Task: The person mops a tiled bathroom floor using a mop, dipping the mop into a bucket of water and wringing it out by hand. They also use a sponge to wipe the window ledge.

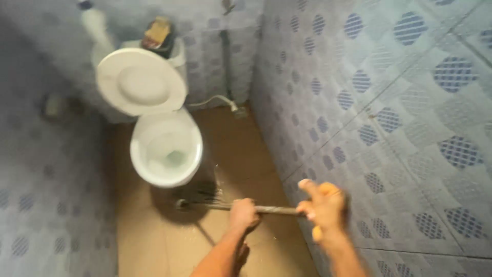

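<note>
My left hand (243,214) is closed around the middle of a long, thin brush handle (274,209). My right hand (324,204) grips the same handle farther back, near the tiled wall on the right. The handle runs left to a dark bristle head (197,199) that rests on the wet brown floor, just in front of the toilet base. The white toilet bowl (165,149) stands open with its lid (139,82) raised. Motion blur softens both hands.
Blue patterned tiles cover the right wall (389,113) and the left wall (46,195). A white hose (212,100) runs along the back wall behind the toilet. A yellowish object (157,32) lies on the cistern. The brown floor (241,149) is narrow.
</note>
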